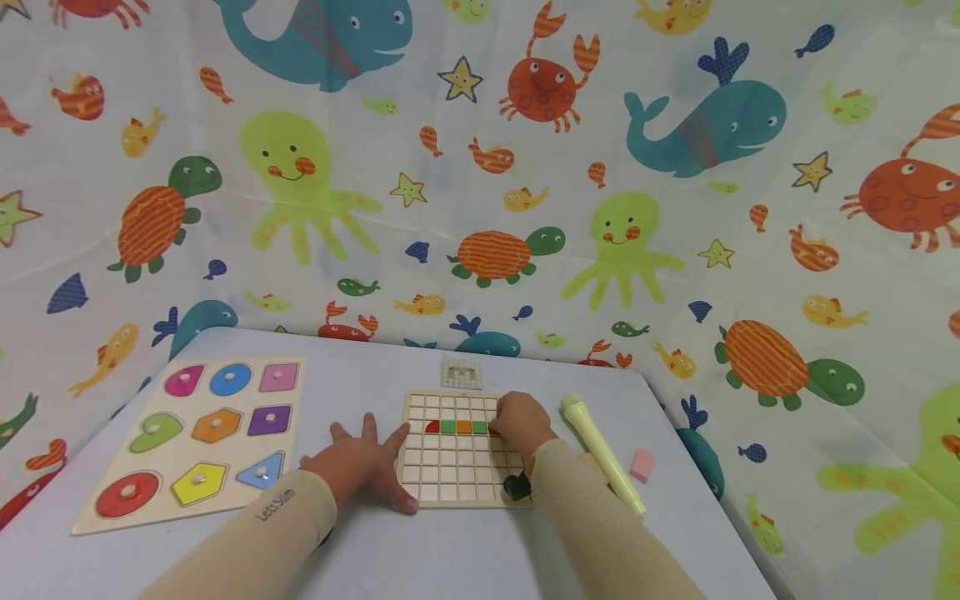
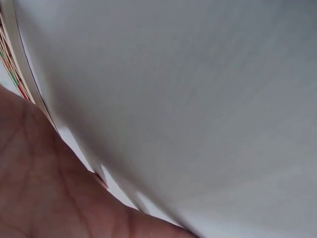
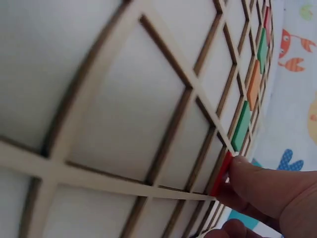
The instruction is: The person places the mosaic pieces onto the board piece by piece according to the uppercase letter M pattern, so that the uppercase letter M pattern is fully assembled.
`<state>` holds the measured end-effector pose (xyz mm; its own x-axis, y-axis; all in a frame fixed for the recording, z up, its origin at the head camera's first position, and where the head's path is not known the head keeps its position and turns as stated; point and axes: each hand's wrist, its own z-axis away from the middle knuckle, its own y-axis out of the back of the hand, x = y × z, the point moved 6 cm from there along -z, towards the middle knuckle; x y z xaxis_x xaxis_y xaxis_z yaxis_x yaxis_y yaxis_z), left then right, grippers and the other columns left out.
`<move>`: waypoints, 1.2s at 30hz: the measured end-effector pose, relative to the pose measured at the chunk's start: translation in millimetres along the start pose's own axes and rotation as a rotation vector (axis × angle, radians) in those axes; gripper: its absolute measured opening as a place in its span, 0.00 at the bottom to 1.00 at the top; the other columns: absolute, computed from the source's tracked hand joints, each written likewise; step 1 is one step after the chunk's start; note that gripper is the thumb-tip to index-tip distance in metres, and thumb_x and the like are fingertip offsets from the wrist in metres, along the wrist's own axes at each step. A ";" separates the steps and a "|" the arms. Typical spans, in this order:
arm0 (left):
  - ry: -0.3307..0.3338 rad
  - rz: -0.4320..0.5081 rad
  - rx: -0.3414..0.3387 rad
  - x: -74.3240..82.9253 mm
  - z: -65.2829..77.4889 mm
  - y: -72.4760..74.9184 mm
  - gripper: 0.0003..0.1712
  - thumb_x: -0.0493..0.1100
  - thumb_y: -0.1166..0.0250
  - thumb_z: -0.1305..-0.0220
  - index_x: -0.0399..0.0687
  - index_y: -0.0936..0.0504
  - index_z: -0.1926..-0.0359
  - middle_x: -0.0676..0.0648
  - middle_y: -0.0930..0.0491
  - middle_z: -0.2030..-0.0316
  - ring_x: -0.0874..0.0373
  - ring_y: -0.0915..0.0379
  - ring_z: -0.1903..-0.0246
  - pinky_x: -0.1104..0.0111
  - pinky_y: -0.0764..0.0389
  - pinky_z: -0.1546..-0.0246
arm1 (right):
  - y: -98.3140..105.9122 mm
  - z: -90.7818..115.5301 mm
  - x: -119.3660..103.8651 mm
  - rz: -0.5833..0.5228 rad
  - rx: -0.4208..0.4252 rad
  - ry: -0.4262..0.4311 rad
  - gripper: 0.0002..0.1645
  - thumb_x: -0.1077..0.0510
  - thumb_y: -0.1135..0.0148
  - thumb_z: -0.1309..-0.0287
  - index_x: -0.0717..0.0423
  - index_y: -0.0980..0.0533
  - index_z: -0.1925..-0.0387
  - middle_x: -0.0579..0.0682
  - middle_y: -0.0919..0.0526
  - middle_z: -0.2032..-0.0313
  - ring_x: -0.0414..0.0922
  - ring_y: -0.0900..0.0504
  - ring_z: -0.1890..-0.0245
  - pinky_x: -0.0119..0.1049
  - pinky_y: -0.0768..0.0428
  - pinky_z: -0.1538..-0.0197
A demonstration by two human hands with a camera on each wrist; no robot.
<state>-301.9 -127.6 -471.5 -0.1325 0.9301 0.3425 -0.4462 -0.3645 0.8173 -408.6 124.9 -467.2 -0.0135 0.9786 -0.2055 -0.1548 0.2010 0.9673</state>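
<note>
A wooden grid board (image 1: 472, 503) lies on the table, with a row of pieces set in its cells: a red quarter-round piece (image 1: 433, 427), a green square (image 1: 447, 427), an orange square (image 1: 463, 427) and another green square (image 1: 479, 427). At the right end of that row my right hand (image 1: 522, 422) pinches a red piece (image 3: 223, 173), seen at a cell in the right wrist view. My left hand (image 1: 367, 462) rests spread at the board's left edge, fingers apart, with the thumb near the lower left corner.
A shape puzzle board (image 1: 168, 454) with knobbed pieces lies on the left. Behind the grid stands a small pattern card (image 1: 461, 372). To the right are a pale yellow stick with a rounded head (image 1: 611, 458) and a pink block (image 1: 642, 465).
</note>
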 end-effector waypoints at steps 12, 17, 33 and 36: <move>-0.004 -0.005 -0.007 -0.8 -2.1 0.6 0.77 0.77 0.16 0.67 0.72 0.44 0.16 0.32 0.63 0.15 0.12 0.72 0.23 0.11 0.56 0.38 | -0.9 6.0 -4.3 -0.034 0.004 0.017 0.16 0.49 0.27 0.33 0.50 0.19 0.74 0.46 0.18 0.73 0.44 0.25 0.71 0.40 0.26 0.67; -0.001 -0.010 -0.008 -0.6 -3.8 0.2 0.77 0.78 0.17 0.68 0.73 0.45 0.16 0.33 0.63 0.15 0.12 0.72 0.22 0.11 0.56 0.39 | -0.4 8.9 -1.8 -0.051 0.002 0.031 0.14 0.48 0.27 0.34 0.50 0.17 0.70 0.46 0.17 0.71 0.45 0.23 0.69 0.42 0.22 0.62; 0.002 -0.001 0.005 -2.0 -5.9 -4.6 0.78 0.79 0.17 0.70 0.74 0.44 0.16 0.33 0.64 0.14 0.13 0.73 0.22 0.11 0.57 0.38 | 19.5 66.4 11.6 -0.187 0.050 0.006 0.27 0.33 0.31 0.34 0.47 0.13 0.48 0.51 0.11 0.46 0.50 0.14 0.47 0.52 0.15 0.45; 0.002 -0.004 0.007 -2.4 -7.3 -4.3 0.78 0.79 0.17 0.70 0.74 0.45 0.16 0.34 0.64 0.14 0.13 0.73 0.22 0.11 0.56 0.38 | 19.4 86.1 14.3 -0.255 0.053 0.013 0.29 0.31 0.31 0.35 0.45 0.13 0.45 0.51 0.11 0.50 0.48 0.16 0.52 0.51 0.15 0.50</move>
<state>-306.2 -127.9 -479.2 -0.1329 0.9317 0.3381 -0.4401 -0.3611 0.8221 -326.7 146.7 -438.7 0.0069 0.8954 -0.4451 -0.1032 0.4434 0.8904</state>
